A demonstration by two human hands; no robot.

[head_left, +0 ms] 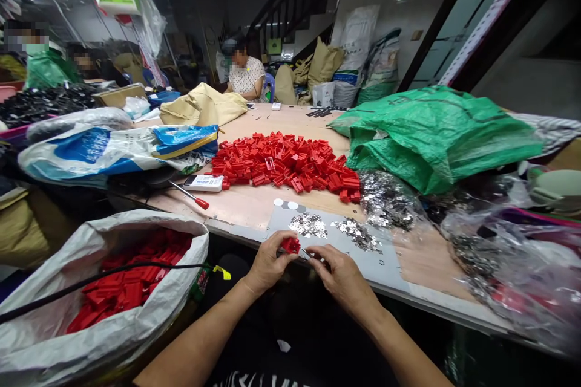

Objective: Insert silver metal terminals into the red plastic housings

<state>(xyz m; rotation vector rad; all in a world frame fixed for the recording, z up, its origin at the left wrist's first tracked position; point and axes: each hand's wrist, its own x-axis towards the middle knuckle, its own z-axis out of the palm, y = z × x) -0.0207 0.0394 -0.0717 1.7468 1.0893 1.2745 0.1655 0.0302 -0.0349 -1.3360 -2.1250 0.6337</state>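
My left hand (267,261) is closed on a small red plastic part (291,245), held just over the near table edge. My right hand (338,275) is pinched on a thin metal piece (305,252) whose tip touches that red part. Just beyond my hands, small piles of silvery metal pieces (308,225) lie on a grey sheet (381,263). A large heap of the same red parts (285,163) covers the middle of the wooden table (245,205).
A white sack (104,290) of red parts stands at my left with a black cable across it. A screwdriver (190,195), a white device (204,182), blue-white bags, a green sack (431,133) and clear bags of metal pieces (499,260) crowd the table. Other people sit at the back.
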